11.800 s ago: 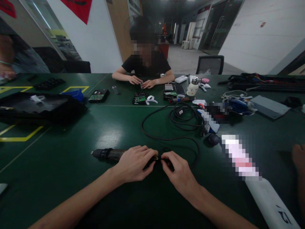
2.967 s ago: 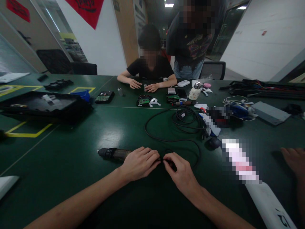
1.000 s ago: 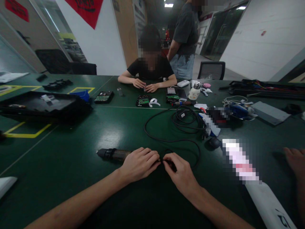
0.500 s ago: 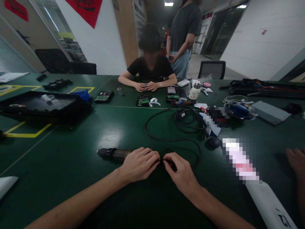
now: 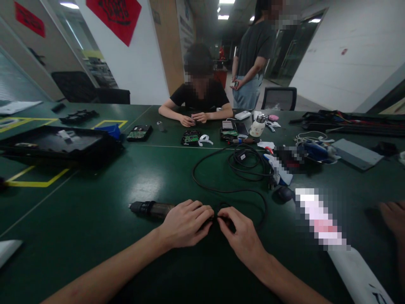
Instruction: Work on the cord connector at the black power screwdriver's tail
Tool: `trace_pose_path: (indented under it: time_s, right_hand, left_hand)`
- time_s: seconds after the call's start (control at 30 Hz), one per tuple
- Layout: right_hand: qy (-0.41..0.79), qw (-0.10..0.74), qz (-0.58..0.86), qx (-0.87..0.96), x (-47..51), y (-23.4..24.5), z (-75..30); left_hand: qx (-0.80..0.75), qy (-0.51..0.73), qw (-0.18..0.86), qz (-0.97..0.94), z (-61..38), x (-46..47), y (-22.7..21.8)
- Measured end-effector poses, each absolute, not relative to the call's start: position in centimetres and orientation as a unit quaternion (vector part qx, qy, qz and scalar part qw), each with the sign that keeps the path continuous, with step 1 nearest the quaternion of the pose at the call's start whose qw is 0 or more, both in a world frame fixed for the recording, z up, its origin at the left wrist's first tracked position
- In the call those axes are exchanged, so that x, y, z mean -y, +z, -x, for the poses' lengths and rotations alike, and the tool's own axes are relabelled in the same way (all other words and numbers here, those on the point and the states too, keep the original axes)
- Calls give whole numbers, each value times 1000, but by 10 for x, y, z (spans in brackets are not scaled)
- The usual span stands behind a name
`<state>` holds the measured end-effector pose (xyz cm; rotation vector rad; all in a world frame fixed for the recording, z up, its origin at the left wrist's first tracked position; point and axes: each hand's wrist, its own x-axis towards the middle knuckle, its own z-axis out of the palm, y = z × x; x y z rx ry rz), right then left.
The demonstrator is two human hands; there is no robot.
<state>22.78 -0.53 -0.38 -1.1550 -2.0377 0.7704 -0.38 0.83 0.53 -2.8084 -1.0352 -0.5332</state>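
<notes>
On the green counter (image 5: 152,169), the cylindrical tool (image 5: 155,209) is grasped by the left hand (image 5: 189,223), and the black cable (image 5: 229,191) is pinched by the right hand (image 5: 238,230).

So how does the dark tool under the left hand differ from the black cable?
The dark tool is thick and straight; the black cable is thin and looped. The left hand covers one end of the dark tool, while most of the black cable lies uncovered. Both are dark in colour.
</notes>
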Motion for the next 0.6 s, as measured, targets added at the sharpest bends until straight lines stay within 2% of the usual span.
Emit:
trace_pose_path:
  time_s: [0.6]
  right_hand:
    - [292, 332, 442, 780, 6, -3, -227]
  left_hand:
    - [348, -170, 44, 921, 4, -8, 7]
